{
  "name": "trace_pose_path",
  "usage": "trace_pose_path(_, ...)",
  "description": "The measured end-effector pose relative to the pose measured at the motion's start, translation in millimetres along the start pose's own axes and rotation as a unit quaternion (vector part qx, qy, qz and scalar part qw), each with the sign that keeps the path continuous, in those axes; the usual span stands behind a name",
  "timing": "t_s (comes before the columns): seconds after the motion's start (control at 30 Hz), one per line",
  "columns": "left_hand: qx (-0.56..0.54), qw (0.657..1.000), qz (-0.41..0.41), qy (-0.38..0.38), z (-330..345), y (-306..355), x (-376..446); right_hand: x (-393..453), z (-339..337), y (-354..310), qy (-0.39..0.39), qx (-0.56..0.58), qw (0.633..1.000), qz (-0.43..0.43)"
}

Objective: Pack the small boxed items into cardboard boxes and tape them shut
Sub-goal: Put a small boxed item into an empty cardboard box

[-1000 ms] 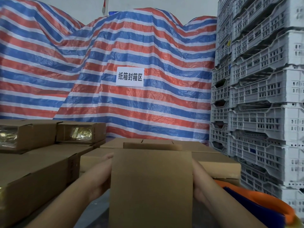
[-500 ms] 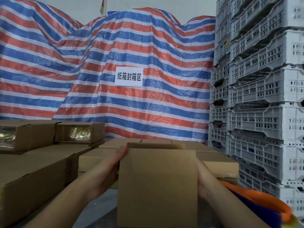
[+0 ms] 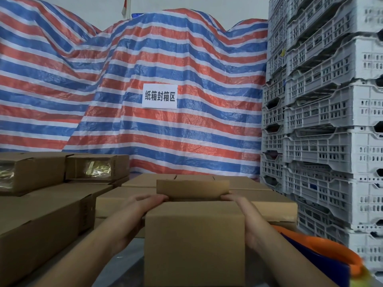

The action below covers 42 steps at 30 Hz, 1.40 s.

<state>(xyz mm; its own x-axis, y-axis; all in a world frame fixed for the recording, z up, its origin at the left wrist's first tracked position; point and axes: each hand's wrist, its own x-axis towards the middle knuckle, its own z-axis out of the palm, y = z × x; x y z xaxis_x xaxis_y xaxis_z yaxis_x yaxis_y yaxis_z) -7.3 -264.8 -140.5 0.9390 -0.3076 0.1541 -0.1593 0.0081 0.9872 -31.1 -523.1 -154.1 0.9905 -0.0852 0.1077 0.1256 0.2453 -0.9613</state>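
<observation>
Two hands are working one cardboard box [image 3: 194, 241]: left hand [image 3: 143, 206] and right hand [image 3: 238, 206] are pressing straight fingers on its top, flap [image 3: 192, 187] standing at twelve o'clock.

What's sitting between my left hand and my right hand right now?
In the head view, the open cardboard box fills the gap between the left hand and the right hand, its far flap standing up beyond the fingers.

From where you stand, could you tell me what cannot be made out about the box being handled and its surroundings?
- Head view: the inside of the cardboard box is hidden by its near wall and raised far flap.
- Palms of the left hand and right hand are hidden behind the box sides.
- The orange and blue object is cut off by the bottom edge and blurred.
- The striped tarp hides whatever it covers.
</observation>
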Motion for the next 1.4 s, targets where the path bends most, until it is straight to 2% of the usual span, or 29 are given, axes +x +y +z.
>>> trace_pose_path(0.13,-0.005,1.000,-0.008,0.010,-1,-1,2,3,-4,-3,-0.005,0.010,1.000,0.017)
trace_pose_path(0.33,-0.017,1.000,0.008,0.019,0,-2,0,-4,-12,-15,-0.110,-0.116,0.987,-0.010)
trace_pose_path(0.43,-0.043,0.997,0.043,0.040,3,-3,0,-2,-15,-16,-0.136,-0.101,0.985,-0.007)
trace_pose_path(0.57,-0.056,0.994,0.090,0.027,2,-2,0,1,-17,-14,-0.161,-0.078,0.983,-0.035)
trace_pose_path(0.8,0.040,0.991,0.111,0.058,1,-1,-3,2,-15,-15,-0.091,-0.109,0.988,-0.059)
trace_pose_path(1.13,0.090,0.987,0.114,0.074,-3,-3,2,-2,-14,-18,-0.093,-0.144,0.985,-0.023)
trace_pose_path(1.2,0.121,0.984,0.108,0.072,-1,5,0,-3,-13,-17,-0.087,-0.145,0.985,-0.027)
trace_pose_path(1.27,0.198,0.971,0.104,0.081,6,18,-2,-4,-14,-17,-0.078,-0.146,0.986,-0.031)
trace_pose_path(1.33,0.320,0.934,0.129,0.091,16,31,-8,-3,-12,-17,-0.077,-0.148,0.985,-0.031)
trace_pose_path(1.4,0.410,0.895,0.163,0.070,31,41,-14,-3,-11,-16,-0.075,-0.150,0.985,-0.031)
